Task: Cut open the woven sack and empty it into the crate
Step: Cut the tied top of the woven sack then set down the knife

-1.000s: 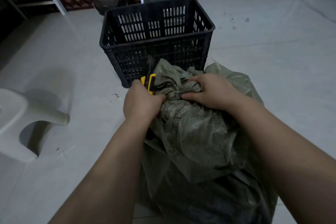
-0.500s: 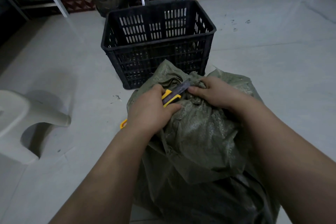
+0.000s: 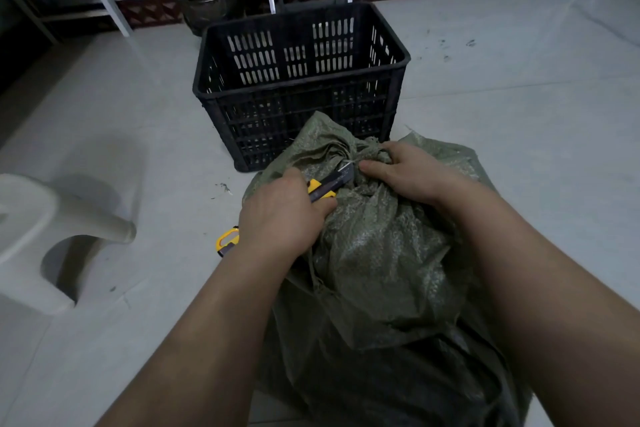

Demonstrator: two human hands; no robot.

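Pale floor tiles [image 3: 502,121] run back to a patterned skirting; the green woven sack [image 3: 381,253] stands close in front of me, tied and not yet opened, with the black slatted crate [image 3: 294,88] at its twelve o'clock, near enough to tip straight into; whether the two touch I cannot tell. My left hand [image 3: 280,215] is clenched round the yellow utility knife [image 3: 323,188], blade aimed toward two o'clock at the pale tie [image 3: 349,162] cinching the neck; its tail pokes out at my wrist's eight o'clock. My right hand [image 3: 405,173] grasps the bunched neck at the tie's three o'clock, I judge to hold the cloth taut and keep my fingers [image 3: 372,168] beside the edge rather than ahead of it; a white plastic stool [image 3: 34,229] sits at nine o'clock.
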